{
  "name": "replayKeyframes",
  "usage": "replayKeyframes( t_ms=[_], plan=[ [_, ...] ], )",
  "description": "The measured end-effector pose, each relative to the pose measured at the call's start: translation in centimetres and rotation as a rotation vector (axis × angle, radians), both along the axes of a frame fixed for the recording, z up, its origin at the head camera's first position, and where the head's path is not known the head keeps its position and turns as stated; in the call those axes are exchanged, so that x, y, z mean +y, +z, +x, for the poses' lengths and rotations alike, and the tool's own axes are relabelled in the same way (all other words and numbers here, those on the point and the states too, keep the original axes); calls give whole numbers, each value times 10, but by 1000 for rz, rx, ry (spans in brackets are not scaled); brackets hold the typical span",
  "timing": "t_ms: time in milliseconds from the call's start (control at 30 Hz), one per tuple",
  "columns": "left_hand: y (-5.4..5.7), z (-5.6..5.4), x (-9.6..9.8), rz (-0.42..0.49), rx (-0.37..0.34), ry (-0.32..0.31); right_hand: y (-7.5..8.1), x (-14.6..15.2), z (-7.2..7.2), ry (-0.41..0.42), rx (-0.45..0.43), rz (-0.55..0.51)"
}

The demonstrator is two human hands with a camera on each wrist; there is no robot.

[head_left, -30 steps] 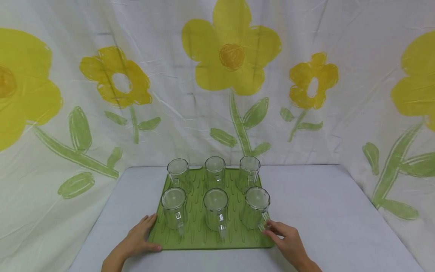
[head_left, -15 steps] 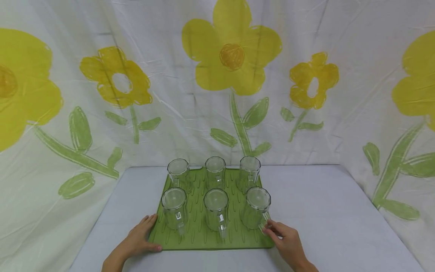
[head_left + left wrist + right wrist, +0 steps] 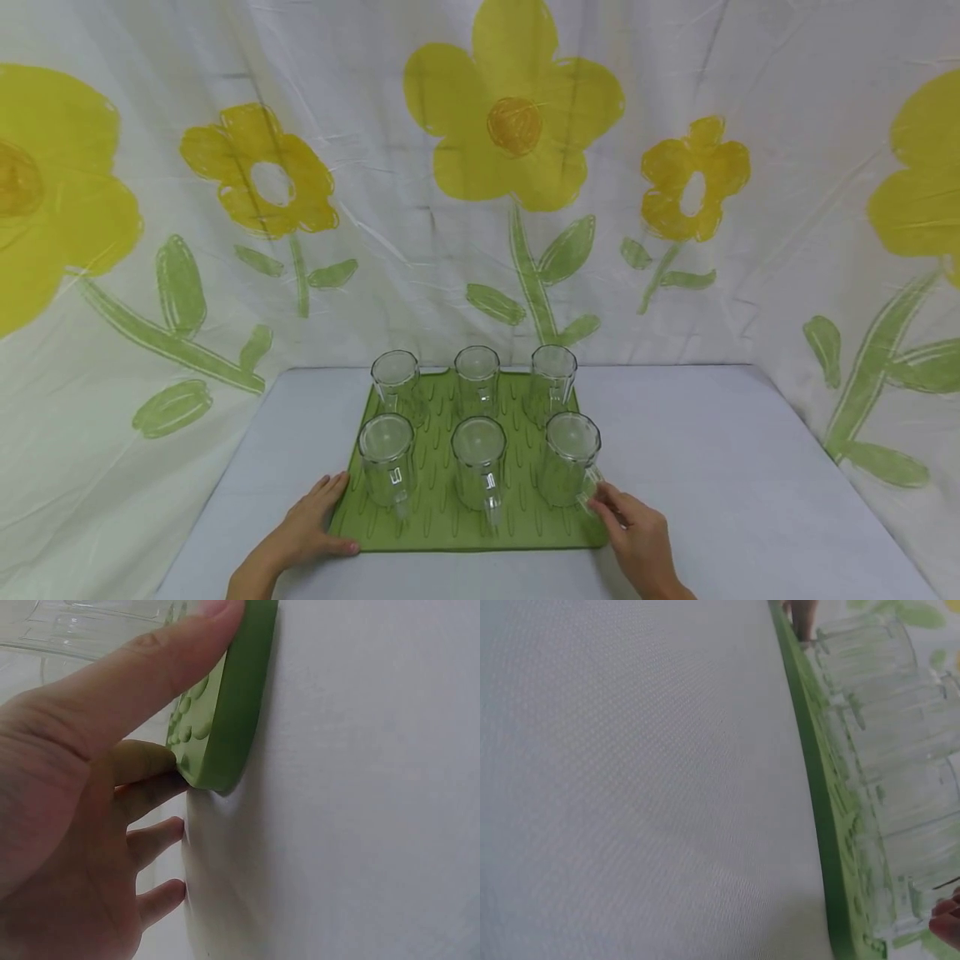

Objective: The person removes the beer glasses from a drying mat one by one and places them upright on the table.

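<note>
Clear glass mugs stand in two rows of three on a ribbed green mat (image 3: 450,533). At the front right, my right hand (image 3: 640,533) pinches the handle of the glass mug (image 3: 564,471) between thumb and fingers. In the right wrist view only the fingertips (image 3: 946,921) of that hand show, at the lower right edge. My left hand (image 3: 303,525) rests around the mat's front left corner, its thumb on the front edge and its fingers along the left side. The left wrist view shows these fingers (image 3: 150,844) spread and nearly straight, with lower ones on the tabletop.
The front left mug (image 3: 386,475) and front middle mug (image 3: 478,475) have handles facing the front. Behind them stand the back row's mugs, including the back right one (image 3: 551,387). A pale cloth-covered table (image 3: 720,467) lies beneath, backed by a flower-printed curtain (image 3: 390,275).
The front right mug has shifted and turned slightly to the right, its handle swinging right with my right hand. My left hand stays at the mat's corner.
</note>
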State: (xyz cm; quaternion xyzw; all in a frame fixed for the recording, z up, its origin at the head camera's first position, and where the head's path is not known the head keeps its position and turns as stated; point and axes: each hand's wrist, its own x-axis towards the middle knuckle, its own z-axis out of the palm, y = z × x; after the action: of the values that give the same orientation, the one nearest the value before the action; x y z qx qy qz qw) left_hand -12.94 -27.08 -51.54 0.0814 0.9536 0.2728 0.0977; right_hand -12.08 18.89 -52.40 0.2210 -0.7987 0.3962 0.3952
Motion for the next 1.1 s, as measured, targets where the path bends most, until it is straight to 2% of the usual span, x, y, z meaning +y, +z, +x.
replayKeyframes(
  t_ms=[300,633,800,1000,1100],
  plan=[
    [1,-1,0,3,2,-21,-1,6,-2,-18,11,-66],
    [3,-2,3,-22,-35,-2,7,7,-5,-41,24,-10],
    [0,-2,1,-29,-31,0,11,9,-9,-10,31,-24],
    [1,-1,1,-30,-14,0,19,10,-14,-13,96,10],
    [2,-1,1,-34,-2,-8,24,10,-16,-10,70,16]
  ],
)
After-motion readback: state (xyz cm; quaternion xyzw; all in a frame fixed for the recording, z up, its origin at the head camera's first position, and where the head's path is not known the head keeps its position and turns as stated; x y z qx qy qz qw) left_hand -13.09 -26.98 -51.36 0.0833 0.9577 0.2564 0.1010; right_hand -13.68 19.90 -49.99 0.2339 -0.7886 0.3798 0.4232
